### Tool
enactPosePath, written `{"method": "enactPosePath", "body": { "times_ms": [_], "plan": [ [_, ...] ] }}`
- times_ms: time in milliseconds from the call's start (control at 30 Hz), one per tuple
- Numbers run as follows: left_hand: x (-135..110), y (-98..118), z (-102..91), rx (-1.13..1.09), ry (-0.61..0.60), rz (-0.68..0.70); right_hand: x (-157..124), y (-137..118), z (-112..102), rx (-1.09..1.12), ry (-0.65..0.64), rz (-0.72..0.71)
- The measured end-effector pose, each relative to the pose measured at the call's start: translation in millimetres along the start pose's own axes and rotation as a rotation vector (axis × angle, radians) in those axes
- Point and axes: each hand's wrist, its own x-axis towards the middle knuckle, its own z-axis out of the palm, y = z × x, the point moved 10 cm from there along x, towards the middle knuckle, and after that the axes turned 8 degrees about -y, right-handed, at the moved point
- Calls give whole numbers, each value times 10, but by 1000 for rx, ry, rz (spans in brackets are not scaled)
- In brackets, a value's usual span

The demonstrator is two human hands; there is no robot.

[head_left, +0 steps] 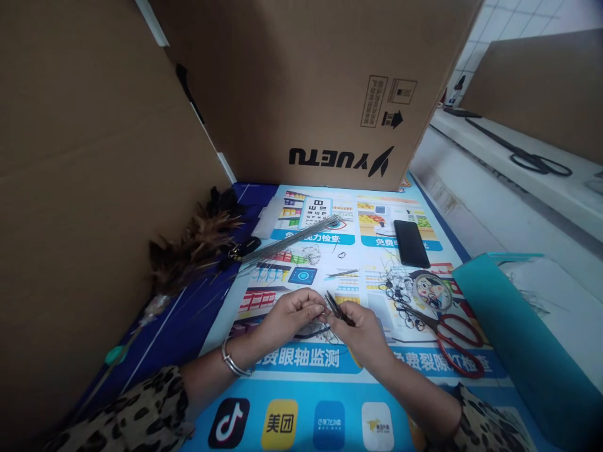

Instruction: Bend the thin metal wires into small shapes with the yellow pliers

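My left hand (301,312), a silver bangle at its wrist, is closed in a pinch on a thin wire (323,305); its exact shape is too fine to make out. Touching it at the fingertips, my right hand (358,326) grips a small dark pointed tool (333,305), its tip angled up and away; whether it is pliers or tweezers I cannot tell. Beneath both hands lies a tangle of thin dark wire (325,336). Beyond them are a few short wire pieces (343,274) and a long bundle of straight silver wires (294,238).
Red-handled scissors (459,339) lie at right, beside black wire loops (396,289) and a round picture tin (431,290). Behind is a black phone (411,243). A teal box (509,333) stands far right, brown feathers (195,242) left. Cardboard (320,94) walls the back and left.
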Motion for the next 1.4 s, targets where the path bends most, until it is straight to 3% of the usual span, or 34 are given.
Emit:
{"method": "enactPosePath", "body": {
  "times_ms": [367,767,1033,1167,1400],
  "plan": [
    [9,-50,-14,25,-15,21,16,36,10,-6,-29,16],
    [-14,-43,-30,-57,115,6,20,-12,40,-24,-60,-36],
    [-40,51,-174,129,201,91,6,-37,41,3,-99,-32],
    [-38,121,-192,151,172,114,11,-143,-42,32,-133,-56],
    [-29,238,-185,237,133,119,75,-149,-282,-8,-49,-93]
  ]
}}
